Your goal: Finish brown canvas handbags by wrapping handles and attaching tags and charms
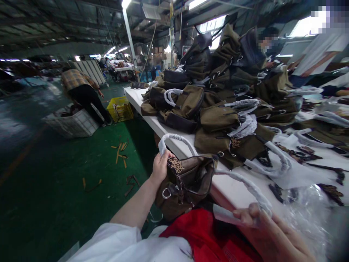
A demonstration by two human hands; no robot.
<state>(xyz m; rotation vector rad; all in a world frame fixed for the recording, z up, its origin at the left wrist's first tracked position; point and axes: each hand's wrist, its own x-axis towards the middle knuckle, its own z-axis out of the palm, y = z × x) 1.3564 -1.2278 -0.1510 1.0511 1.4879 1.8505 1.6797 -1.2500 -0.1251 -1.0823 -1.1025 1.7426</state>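
A brown handbag (174, 205) with an unzipped top rests against my lap at the table's edge. My left hand (160, 166) is closed on its rim, beside a leopard-print tag (176, 165) and the base of one wrapped handle (177, 137). A metal ring (166, 193) sits on the bag's near end. My right hand (268, 227) is closed around the other handle (249, 183), which is wrapped in white film and pulled out to the right. Part of that hand is blurred.
Many similar bags (188, 102) are heaped on the white table (152, 122). Clear plastic (308, 214) and dark straps lie at right. On the green floor are scraps (120, 154), a yellow crate (120, 109) and a white bin (73, 123) with a person bending over it. Other people stand across the table.
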